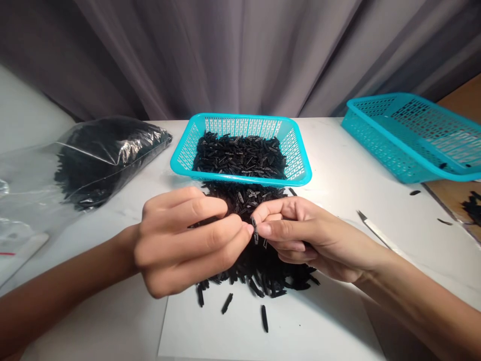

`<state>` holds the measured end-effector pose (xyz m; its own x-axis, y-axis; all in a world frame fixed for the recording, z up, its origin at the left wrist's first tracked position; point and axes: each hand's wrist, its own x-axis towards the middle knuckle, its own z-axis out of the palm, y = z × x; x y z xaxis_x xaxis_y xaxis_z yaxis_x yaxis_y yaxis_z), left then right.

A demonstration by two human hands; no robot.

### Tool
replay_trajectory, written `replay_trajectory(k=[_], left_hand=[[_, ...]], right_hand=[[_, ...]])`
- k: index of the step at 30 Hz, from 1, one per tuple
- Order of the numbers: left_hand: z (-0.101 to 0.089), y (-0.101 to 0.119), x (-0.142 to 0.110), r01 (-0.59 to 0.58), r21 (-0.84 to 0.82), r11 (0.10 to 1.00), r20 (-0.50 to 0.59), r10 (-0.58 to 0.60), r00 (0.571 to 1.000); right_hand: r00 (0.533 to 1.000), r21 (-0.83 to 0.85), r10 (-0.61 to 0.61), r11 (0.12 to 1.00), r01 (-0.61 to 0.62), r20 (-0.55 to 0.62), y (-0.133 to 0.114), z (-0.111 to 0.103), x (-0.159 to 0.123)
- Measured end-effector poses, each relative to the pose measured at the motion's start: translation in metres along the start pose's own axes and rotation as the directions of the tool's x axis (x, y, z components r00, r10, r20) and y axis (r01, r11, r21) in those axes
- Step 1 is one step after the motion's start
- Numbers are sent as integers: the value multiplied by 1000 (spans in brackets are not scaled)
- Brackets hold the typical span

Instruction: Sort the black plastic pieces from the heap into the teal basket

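Observation:
My right hand (300, 230) pinches a small, thin black strip (255, 231) with slots in it between thumb and forefinger, held upright. My left hand (191, 235) is closed, its thumb and finger pressed together right beside the strip's left edge; whether they grip a bit of it or something tiny is hidden. Below both hands a heap of loose black strips (259, 273) lies on a white sheet (210, 336). Just behind them, a turquoise basket (240, 179) contains many similar black strips (236, 155).
A clear plastic bag (112, 155) full of black pieces lies at the left. On the right are a second turquoise basket (376, 143) with a few bits in it and a craft knife (378, 231) on the table. A grey curtain (210, 55) hangs behind.

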<state>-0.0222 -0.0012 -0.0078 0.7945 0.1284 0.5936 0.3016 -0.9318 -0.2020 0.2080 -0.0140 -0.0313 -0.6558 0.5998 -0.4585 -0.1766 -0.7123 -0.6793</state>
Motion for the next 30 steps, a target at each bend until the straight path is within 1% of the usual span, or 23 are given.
replay_trajectory(k=[3,7,14,18,20,27,30], left_hand=[[-1,0,-1,-13,6,1000,-15,13,1000],[-1,0,-2,45,-15,999,15,-44,999],[2,3,-1,4,9,1000,-48,-4,999],[4,3,1,51,-23,998,-37,-52,998],[3,3,2,58,-20,998,-37,-59,998],[1,3,1,27,-30,999,-30,-27,999],[-1,4,1,48,-34,998,-17,-48,999]], right_hand=[[1000,-14,0,1000,0,-9,0,0,0],[999,-45,-14,999,12,-35,-2,2,-1],[995,-157,-56,987,43,-83,-3,3,-4],[995,-195,-62,980,47,-73,-2,1,-4],[997,-190,-51,981,38,-62,-2,1,-3],[999,-123,-28,992,23,-33,-2,2,-2],[1000,-86,-22,996,22,-7,-1,0,-1]])
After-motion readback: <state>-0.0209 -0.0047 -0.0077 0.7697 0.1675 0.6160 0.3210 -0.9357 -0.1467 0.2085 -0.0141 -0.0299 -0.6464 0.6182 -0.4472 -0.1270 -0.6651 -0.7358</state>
